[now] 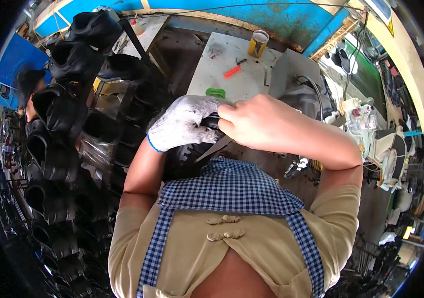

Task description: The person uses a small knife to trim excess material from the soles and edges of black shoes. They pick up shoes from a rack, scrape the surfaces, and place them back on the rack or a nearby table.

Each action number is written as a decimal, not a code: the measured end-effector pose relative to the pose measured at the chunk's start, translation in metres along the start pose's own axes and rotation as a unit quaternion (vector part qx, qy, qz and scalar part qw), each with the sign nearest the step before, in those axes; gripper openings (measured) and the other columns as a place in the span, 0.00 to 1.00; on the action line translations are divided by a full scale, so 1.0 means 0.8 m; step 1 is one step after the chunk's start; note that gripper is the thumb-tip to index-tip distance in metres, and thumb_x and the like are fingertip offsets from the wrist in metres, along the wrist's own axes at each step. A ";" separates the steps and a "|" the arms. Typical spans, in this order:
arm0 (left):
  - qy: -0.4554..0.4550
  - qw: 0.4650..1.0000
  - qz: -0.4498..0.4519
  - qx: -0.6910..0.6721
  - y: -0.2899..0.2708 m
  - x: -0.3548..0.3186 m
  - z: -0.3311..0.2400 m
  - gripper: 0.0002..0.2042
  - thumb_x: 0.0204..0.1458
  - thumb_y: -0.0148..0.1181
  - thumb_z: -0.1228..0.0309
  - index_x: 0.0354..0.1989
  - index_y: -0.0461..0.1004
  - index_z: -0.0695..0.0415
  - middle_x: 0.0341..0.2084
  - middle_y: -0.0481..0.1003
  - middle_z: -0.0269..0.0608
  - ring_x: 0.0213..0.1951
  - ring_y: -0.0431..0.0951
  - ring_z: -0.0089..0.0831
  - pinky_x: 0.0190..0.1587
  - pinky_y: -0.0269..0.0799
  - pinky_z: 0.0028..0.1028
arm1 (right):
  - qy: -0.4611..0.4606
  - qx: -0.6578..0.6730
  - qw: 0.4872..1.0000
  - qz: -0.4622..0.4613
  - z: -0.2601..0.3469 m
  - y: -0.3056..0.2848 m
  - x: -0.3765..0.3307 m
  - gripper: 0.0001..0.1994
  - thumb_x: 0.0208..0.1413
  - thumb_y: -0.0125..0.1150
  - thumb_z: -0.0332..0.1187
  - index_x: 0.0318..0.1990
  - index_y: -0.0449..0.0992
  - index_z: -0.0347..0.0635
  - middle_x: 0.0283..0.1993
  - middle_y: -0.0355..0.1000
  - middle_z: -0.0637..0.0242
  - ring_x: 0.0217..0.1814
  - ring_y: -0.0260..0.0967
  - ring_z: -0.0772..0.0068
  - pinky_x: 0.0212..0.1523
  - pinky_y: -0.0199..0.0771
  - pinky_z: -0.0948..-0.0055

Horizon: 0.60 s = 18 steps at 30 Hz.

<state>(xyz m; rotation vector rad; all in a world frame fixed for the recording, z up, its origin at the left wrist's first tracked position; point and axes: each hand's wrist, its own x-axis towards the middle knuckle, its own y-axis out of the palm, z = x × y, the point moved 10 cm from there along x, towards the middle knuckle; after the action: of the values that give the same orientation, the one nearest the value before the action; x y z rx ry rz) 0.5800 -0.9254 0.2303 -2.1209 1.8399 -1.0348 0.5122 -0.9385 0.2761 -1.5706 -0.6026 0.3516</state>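
Apron (pixel 227 186) of blue-and-white check covers the person's chest, probably to shield the tan shirt (pixel 261 238) beneath. Just beyond it, both hands meet in front of the body, likely so that the eyes can follow close work. The left hand (pixel 184 121), in a pale knitted glove, is curled around a black item (pixel 213 120), perhaps a shoe, its thumb and fingers on opposite sides as if to steady it. The right hand (pixel 249 121) is bare, maybe for finer touch; its fingers bunch at the item's edge, but I cannot tell whether they pinch it or something small.

Past the hands, a green piece (pixel 215 93) and an orange strip (pixel 232 72) lie on the pale bench (pixel 204 64), seemingly within easy reach. A yellow can (pixel 258 43) stands upright toward the far side, perhaps out of the elbows' way. To the left, black shoes (pixel 75 59) sit in stacked rows, presumably to save floor space. Farthest off runs a blue wall (pixel 276 22).
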 end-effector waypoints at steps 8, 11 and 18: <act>-0.025 0.995 0.010 -0.092 -0.004 -0.004 0.008 0.30 0.42 0.69 0.55 0.51 0.74 0.62 0.45 0.77 0.51 0.47 0.78 0.46 0.52 0.70 0.36 | 0.062 0.384 0.914 -0.115 -0.067 0.016 -0.010 0.08 0.40 0.60 0.25 0.25 0.65 0.42 0.27 0.65 0.68 0.24 0.65 0.70 0.22 0.63 0.69; -0.026 0.991 -0.018 -0.133 -0.019 -0.009 0.013 0.32 0.41 0.69 0.51 0.50 0.74 0.65 0.45 0.77 0.53 0.49 0.77 0.45 0.55 0.68 0.37 | 0.063 0.645 0.736 -0.193 -0.106 0.046 -0.026 0.09 0.48 0.60 0.21 0.28 0.64 0.41 0.28 0.61 0.73 0.28 0.57 0.83 0.28 0.57 0.78; -0.016 0.814 -0.491 -0.311 -0.153 -0.130 0.115 0.47 0.36 0.74 0.45 0.62 0.63 0.60 0.52 0.73 0.44 0.53 0.73 0.37 0.59 0.68 0.35 | 0.305 0.466 0.795 -0.242 -0.120 0.143 -0.105 0.28 0.43 0.74 0.26 0.54 0.68 0.43 0.45 0.71 0.67 0.24 0.55 0.88 0.25 0.57 0.84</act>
<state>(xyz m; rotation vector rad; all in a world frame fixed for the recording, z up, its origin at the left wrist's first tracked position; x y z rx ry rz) 0.7322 -0.8303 0.1845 -3.6181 1.0323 -0.4613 0.5170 -1.0658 0.1620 -0.4648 -0.2171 -0.2470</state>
